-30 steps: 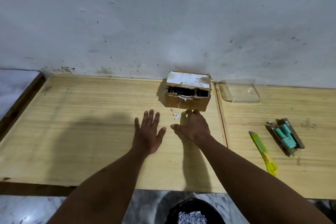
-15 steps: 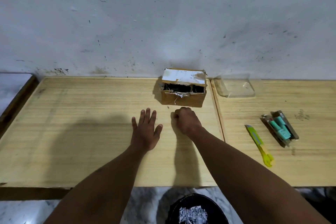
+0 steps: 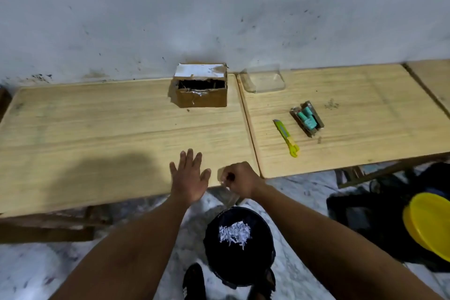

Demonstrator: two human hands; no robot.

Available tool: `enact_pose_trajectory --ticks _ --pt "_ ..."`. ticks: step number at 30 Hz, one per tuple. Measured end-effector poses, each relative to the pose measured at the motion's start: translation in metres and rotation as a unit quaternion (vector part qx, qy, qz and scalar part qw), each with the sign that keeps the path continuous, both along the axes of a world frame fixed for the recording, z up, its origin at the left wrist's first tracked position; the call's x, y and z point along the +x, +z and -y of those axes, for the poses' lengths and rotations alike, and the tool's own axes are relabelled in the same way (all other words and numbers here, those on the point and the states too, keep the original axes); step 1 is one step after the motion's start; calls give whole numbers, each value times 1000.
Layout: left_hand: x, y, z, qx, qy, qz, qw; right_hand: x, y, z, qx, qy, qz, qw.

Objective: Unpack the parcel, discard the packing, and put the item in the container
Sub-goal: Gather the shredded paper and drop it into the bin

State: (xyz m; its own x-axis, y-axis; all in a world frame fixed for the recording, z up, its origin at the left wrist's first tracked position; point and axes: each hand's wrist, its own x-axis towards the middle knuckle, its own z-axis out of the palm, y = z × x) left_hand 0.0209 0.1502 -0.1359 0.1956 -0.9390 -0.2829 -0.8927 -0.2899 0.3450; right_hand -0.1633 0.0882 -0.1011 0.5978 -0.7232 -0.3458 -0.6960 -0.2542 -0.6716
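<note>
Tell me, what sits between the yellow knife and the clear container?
Only bare tabletop, in the head view. The knife lies nearer the person, the container by the wall; the green item sits off to the right.

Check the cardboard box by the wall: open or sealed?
Open. The cardboard box shows a dark cavity through a torn opening, ragged tape hanging at its edge; contents cannot be made out.

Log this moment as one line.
right hand: fist, at table edge | left hand: open, flat | bin: below, shreds inside | box: open
</note>
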Motion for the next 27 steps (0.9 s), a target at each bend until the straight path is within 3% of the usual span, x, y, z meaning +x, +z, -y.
enact_pose_trajectory --ticks 5,11,16,22,27 --pt "-54 8 -20 -6 -69 -16 997 -68 -32 -65 47 -40 -49 997" --pt "-88 5 -27 7 -51 -19 999 -108 -76 -110 145 -122 -146 971" --pt "-80 -1 -19 -29 -33 -10 999 -115 -96 -119 172 -96 -187 962" --pt "-70 0 -16 -26 -35 -3 999 -122 -93 -120 144 -91 -195 966" --pt "-67 5 -21 -21 -20 -33 999 -123 -68 -108 39 -124 -111 985"
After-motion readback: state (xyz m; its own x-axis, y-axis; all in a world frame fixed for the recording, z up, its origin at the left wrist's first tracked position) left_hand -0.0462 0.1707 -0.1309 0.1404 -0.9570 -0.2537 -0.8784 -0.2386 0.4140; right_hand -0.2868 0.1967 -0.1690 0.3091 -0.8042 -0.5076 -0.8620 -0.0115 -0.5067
